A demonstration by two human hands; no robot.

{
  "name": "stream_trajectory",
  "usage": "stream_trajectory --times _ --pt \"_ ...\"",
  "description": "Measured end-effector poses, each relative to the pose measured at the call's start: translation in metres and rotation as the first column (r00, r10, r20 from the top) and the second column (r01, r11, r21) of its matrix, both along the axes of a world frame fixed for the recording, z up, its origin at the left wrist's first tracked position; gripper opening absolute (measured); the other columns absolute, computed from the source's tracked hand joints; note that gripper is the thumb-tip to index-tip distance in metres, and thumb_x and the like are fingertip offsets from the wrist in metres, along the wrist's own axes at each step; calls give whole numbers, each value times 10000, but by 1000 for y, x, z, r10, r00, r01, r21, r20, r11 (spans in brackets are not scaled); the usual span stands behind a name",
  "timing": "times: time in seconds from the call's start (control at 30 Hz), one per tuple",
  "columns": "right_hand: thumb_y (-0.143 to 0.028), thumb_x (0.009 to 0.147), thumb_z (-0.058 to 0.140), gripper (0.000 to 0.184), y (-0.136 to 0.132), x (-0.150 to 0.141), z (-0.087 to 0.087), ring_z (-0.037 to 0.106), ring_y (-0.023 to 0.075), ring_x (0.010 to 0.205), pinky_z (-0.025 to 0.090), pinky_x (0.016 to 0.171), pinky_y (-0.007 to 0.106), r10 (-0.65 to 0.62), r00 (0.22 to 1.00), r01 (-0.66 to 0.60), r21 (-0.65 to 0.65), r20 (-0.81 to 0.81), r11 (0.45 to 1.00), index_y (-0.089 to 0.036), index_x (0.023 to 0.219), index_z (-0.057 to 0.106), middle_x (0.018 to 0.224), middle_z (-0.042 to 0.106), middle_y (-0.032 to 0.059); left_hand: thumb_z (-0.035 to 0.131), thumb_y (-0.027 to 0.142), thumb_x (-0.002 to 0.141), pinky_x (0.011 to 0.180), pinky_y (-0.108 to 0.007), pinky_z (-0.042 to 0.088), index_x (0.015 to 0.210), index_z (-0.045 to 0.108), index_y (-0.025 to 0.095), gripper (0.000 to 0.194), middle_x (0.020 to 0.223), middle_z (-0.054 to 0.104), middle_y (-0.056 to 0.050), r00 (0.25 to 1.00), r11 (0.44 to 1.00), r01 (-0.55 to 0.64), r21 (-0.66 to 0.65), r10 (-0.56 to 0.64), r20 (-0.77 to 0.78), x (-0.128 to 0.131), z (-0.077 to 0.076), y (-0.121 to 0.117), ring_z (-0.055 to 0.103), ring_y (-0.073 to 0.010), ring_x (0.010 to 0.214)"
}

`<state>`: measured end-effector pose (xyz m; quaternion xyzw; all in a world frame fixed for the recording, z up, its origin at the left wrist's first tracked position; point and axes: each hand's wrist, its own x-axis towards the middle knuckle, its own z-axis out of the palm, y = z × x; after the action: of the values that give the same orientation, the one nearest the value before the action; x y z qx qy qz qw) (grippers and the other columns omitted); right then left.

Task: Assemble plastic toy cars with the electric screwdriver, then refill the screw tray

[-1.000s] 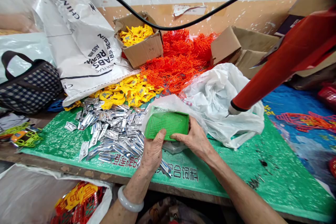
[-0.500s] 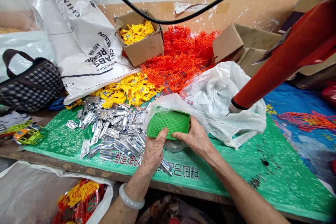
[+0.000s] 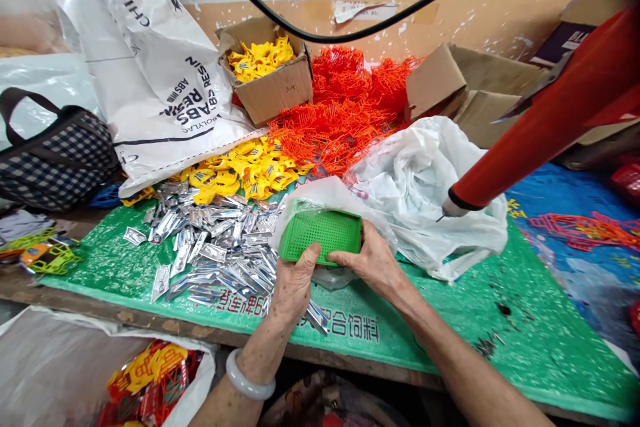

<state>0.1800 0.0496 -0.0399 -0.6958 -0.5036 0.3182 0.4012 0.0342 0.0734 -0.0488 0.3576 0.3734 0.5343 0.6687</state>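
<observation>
A small green plastic basket [image 3: 323, 235] with a perforated bottom is held between my two hands, tilted toward me. My left hand [image 3: 296, 273] grips its near left edge with the thumb on top; a pale bangle circles that wrist. On the near right corner, my right hand [image 3: 370, 259] is closed with its thumb on the rim. A clear plastic bag [image 3: 313, 192] wraps the basket's far side and shows beneath it. The fingers under the basket are hidden. Shiny silver flat parts [image 3: 225, 257] lie in a pile just left of my hands.
Behind are yellow parts [image 3: 270, 167], orange-red lattice parts [image 3: 340, 123], a cardboard box [image 3: 280, 90] and a white sack [image 3: 165, 80]. A crumpled white bag [image 3: 425, 193] lies right, under a hanging red power screwdriver [image 3: 530, 140]. An open bag [image 3: 60, 360] stands front left.
The view has shifted very slightly, and the hanging screwdriver and its cable appear a little farther right. Both hands keep their hold on the basket.
</observation>
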Motion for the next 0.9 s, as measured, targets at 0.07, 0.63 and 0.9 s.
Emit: stream_trajectory --times 0.07,0.63,0.9 --pt "-460 660 777 786 0 1 -1 639 309 983 509 802 425 8 1000 -8 8 -5 1000 -144 1307 460 1151 655 151 807 379 714 954 -409 536 1252 632 209 591 1160 730 -83 1000 1000 -8 2 8 6 0 0 0 680 -274 1055" --pt "-548 655 739 779 0 -2 8 653 358 946 482 688 401 -14 990 34 -136 141 990 -135 1252 456 1040 675 178 802 389 718 928 -392 543 1220 645 231 549 1180 724 -64 1000 1000 2 -26 -2 -11 0 0 0 675 -268 1064" --pt "-591 647 732 798 -4 -10 14 658 412 854 478 644 449 -55 970 95 -161 238 982 -105 1227 479 903 689 204 790 388 737 968 -413 527 1298 594 278 605 1201 718 -52 1000 1000 -11 -3 11 28 1 0 0 668 -270 1098"
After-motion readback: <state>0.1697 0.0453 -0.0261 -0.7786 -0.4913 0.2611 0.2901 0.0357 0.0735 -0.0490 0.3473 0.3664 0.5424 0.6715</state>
